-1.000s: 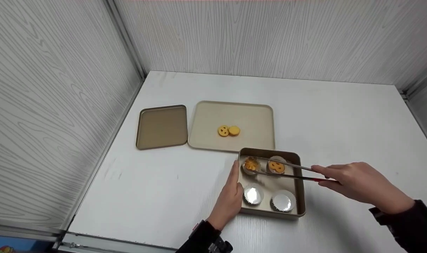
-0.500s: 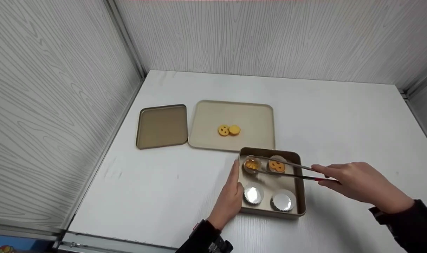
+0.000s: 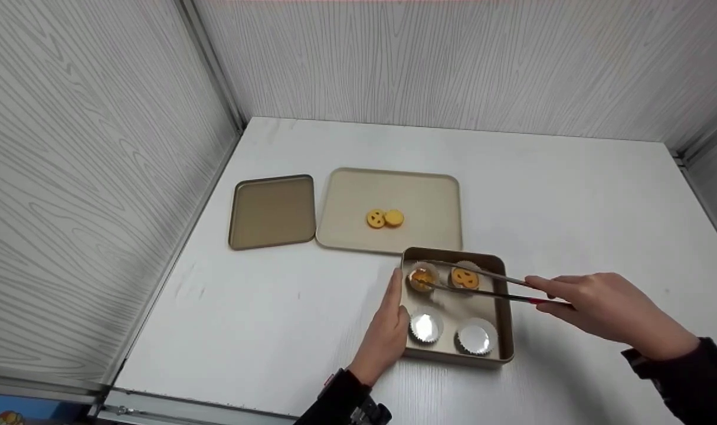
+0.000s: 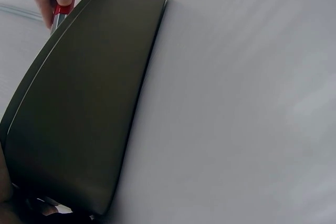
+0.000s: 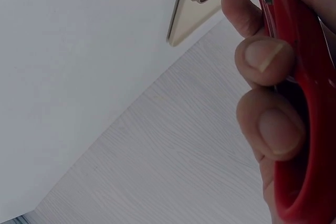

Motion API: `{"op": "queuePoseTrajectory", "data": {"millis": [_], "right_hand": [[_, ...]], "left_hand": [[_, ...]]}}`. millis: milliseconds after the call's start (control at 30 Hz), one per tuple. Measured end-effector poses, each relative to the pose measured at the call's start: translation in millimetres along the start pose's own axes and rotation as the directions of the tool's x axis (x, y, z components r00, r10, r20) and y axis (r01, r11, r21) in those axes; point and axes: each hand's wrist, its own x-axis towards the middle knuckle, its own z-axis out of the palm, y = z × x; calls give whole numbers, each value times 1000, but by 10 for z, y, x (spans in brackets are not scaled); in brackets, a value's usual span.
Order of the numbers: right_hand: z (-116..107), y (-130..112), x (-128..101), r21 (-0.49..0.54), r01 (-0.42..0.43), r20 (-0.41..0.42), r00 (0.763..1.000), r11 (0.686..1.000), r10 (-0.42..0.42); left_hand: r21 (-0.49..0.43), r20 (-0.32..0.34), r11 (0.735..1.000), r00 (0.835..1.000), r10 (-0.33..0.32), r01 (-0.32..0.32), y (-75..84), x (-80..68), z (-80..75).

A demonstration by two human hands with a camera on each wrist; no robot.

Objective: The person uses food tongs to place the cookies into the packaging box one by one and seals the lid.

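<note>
I've got the right hand (image 3: 606,304) pinching the red-handled tongs (image 3: 482,282) — tips on a cookie (image 3: 421,277) in its foil cup. Crumbly, so squeeze the edges lightly. Left hand (image 3: 388,324), fingers straight, braces the tin (image 3: 506,330) — on the desk (image 3: 216,307).

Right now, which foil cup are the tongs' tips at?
The far-left foil cup, holding a cookie; the tongs only pass over the far-right one, and both near cups are empty.
</note>
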Motion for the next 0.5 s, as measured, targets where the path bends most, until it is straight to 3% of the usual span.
{"op": "queuePoseTrajectory", "data": {"millis": [500], "right_hand": [[-42, 3, -17, 6, -4, -31, 999, 1000, 4]], "left_hand": [[-19, 1, 1000, 1000, 0, 0, 1, -1, 0]]}}
